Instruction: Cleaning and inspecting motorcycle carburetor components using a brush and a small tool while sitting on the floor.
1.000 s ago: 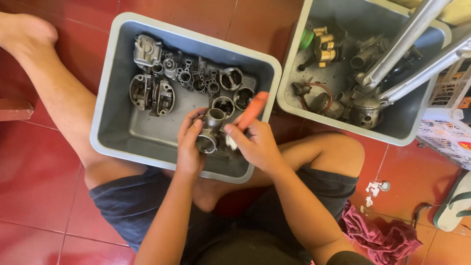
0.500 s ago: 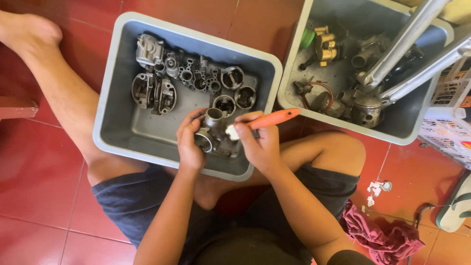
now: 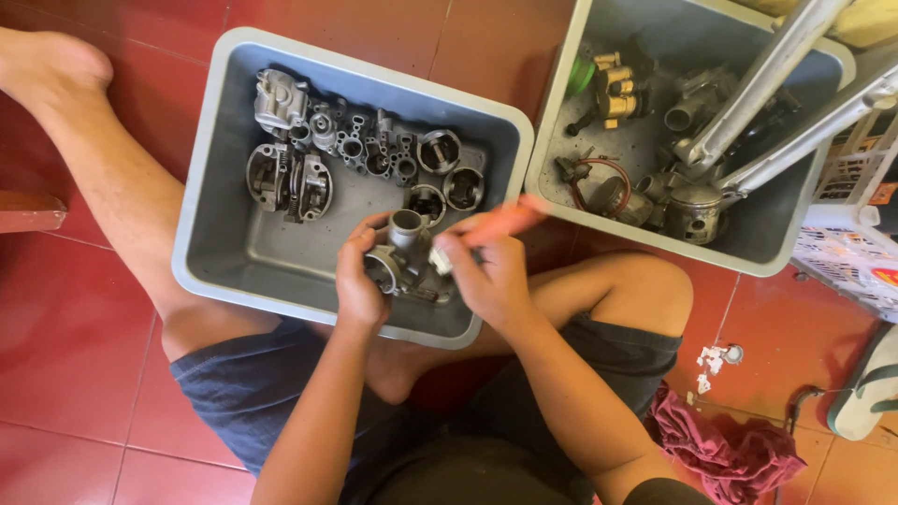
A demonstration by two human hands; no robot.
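Note:
My left hand [image 3: 356, 277] grips a grey metal carburettor body [image 3: 399, 254] over the near edge of the left grey plastic tub [image 3: 217, 245]. My right hand [image 3: 488, 274] holds an orange-handled brush [image 3: 496, 223], its pale head [image 3: 439, 261] pressed against the carburettor's right side. The handle is blurred and points right toward the second tub. Several other metal engine parts [image 3: 327, 159] lie at the far side of the left tub.
A second grey tub [image 3: 781, 245] at right holds brass fittings [image 3: 617, 89], a piston [image 3: 694, 208] and two metal tubes [image 3: 767, 75]. A red rag [image 3: 725, 449] lies on the red tile floor. My bare legs frame the left tub. A white crate [image 3: 847, 252] stands far right.
The brush handle has swung from upright down to pointing right, then slightly lower, while its head stays on the carburettor. My left hand keeps its hold with little shift.

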